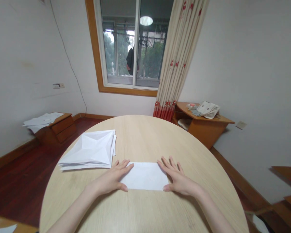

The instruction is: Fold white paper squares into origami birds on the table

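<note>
A white rectangular sheet of paper (145,176), seemingly folded, lies flat on the round wooden table (145,139) in front of me. My left hand (117,174) rests at its left edge, fingers spread, with thumb and index finger touching the paper's corners. At the right edge lies my right hand (176,176), also spread, its thumb at the near corner and index finger at the far one. Neither hand grips the paper. To the left of it sits a stack of creased white paper sheets (93,147), apart from my hands.
A low wooden cabinet (63,127) with papers on top stands at the left wall. Behind the table on the right, a corner desk (206,126) holds a cloth bag (208,109). A long curtain (177,61) hangs beside the window.
</note>
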A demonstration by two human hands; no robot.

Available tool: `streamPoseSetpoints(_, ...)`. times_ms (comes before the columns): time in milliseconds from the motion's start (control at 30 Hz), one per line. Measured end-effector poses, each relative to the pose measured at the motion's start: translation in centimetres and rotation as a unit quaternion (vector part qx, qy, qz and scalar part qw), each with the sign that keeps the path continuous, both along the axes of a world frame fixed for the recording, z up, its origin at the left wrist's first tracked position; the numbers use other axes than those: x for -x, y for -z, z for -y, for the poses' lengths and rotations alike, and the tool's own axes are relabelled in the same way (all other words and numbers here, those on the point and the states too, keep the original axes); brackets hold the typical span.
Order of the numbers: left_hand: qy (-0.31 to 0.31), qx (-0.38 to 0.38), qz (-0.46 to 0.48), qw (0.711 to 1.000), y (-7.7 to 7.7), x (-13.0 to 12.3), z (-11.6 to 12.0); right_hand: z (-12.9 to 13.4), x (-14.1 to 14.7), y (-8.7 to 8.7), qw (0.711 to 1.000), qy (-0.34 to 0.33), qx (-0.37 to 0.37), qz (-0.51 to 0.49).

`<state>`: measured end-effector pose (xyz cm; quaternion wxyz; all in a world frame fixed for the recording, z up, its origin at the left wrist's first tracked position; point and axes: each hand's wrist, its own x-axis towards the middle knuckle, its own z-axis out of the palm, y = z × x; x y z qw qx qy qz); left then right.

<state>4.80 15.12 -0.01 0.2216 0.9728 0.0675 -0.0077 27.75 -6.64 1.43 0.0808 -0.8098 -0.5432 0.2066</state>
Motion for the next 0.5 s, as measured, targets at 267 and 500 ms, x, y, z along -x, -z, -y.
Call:
streamPoseSetpoints(267,-0.003,0.028,0.061,0.998,-0.3,-0.3,0.2,-1.0,1.1,1.0,0.994,-0.041,-0.102,-0.011)
streamPoseSetpoints(500,0.001,0.057,0.136,0.989,-0.7,-0.3,0.7,-1.7,2.6,1.7,0.991,-0.038,-0.117,0.045)
